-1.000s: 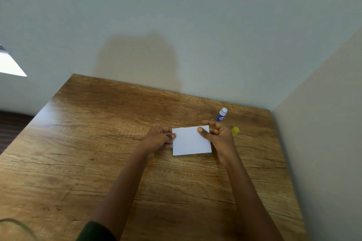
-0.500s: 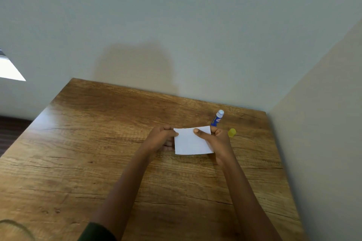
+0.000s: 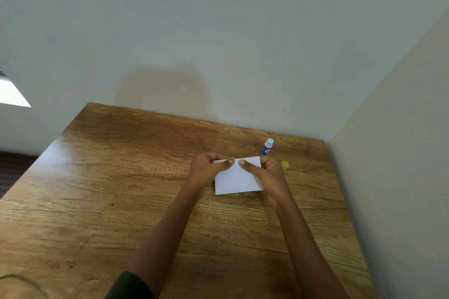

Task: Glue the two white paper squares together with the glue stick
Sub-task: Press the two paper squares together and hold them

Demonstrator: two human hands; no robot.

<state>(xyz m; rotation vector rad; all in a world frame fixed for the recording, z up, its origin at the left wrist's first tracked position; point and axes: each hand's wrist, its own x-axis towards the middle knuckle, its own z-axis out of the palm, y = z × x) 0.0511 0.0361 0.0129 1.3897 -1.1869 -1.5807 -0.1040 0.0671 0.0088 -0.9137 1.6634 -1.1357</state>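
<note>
While the white paper (image 3: 237, 178) lies near the far right of the wooden table (image 3: 121, 177), both hands close on its far edge, the left hand (image 3: 206, 170) and the right hand (image 3: 268, 172) each pinching it with a thumb laid on top, the two thumb tips nearly meeting at the middle. That grip probably serves to line up the edges and press the sheets flat; only one white face shows, so whether two squares are stacked cannot be told. The glue stick (image 3: 267, 147) stands uncapped just beyond the paper, and its yellow cap (image 3: 284, 165) lies beside the right hand, both likely parked within reach but clear of the pressing.
</note>
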